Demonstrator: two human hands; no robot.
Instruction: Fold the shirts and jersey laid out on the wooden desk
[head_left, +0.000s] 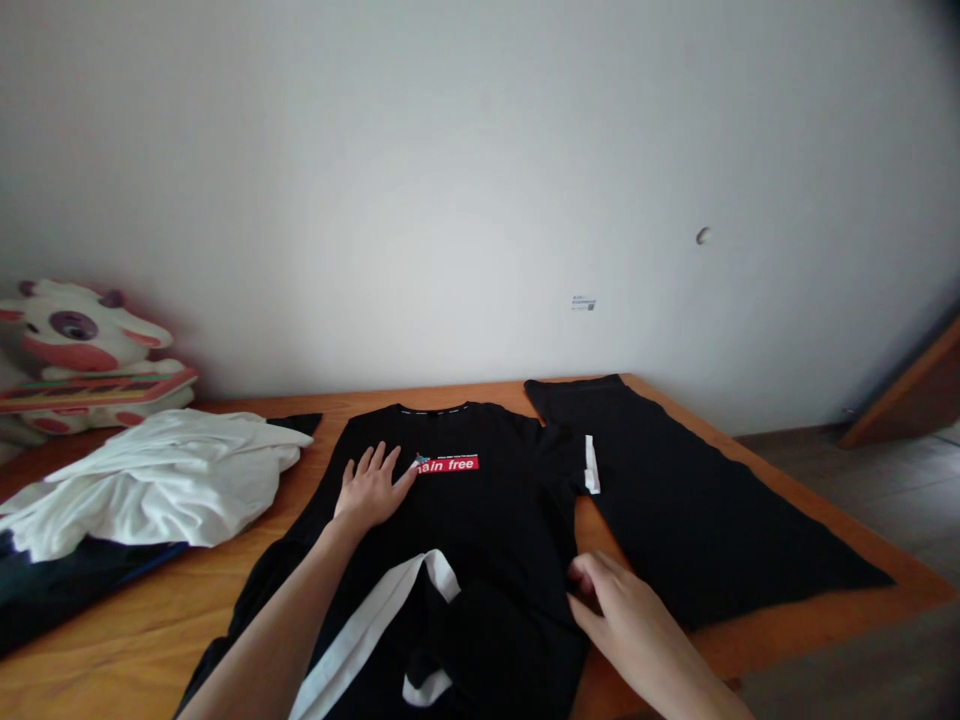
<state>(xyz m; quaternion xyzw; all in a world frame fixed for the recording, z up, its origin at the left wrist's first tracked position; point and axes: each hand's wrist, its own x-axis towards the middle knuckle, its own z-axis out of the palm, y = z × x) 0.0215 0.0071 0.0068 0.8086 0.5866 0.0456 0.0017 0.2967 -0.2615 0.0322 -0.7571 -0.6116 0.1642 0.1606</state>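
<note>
A black T-shirt [480, 520] with a red and white chest print lies front up on the wooden table, its collar towards the wall. White trim edges its right sleeve, and a white band runs over the bunched lower part. My left hand [373, 485] rests flat on the chest beside the print, fingers spread. At the shirt's right side edge, my right hand [611, 598] has its thumb and fingers closed in a pinch on the fabric. Part of the shirt's left side is hidden behind my left forearm.
Right of the shirt, a dark cloth [697, 490] lies spread near the table edge. On the left are a heaped white garment [187, 475], a dark garment [67, 585] under it, and a cow-shaped toy keyboard [94, 350]. A wall [450, 200] rises behind the wooden table [150, 640].
</note>
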